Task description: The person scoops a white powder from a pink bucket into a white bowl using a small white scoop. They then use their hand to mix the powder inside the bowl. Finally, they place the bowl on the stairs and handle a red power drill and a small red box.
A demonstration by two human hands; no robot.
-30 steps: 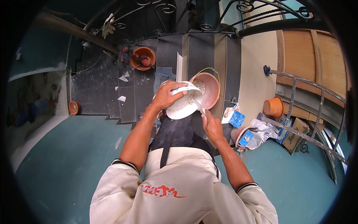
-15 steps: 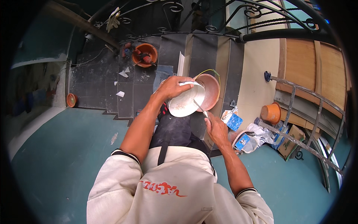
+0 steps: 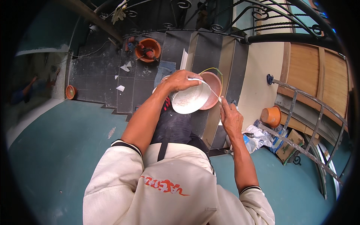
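In front of me my left hand [image 3: 183, 80] grips the rim of a white tub [image 3: 189, 103], fingers wrapped over its upper edge. The tub is tilted, and brownish residue clings to its inner wall. My right hand [image 3: 230, 116] is closed around the light handle of a thin scraping tool [image 3: 215, 93], whose blade reaches the tub's right rim; its exact kind is unclear. Just behind and right of the tub stands a pinkish bucket [image 3: 213, 82] with a yellow-green handle, partly hidden by the tub.
Dark steps lie ahead under an iron railing [image 3: 285, 38]. An orange bucket [image 3: 152, 45] holds a red power tool [image 3: 147, 52]. White shards [image 3: 120, 88] lie on the tiles. At right are a metal ladder-like frame [image 3: 318, 120], an orange pot [image 3: 270, 116] and a cardboard box [image 3: 288, 150].
My right hand has moved right and up, bringing the tool from inside the tub to its right rim. The tub and my left hand have shifted slightly right.
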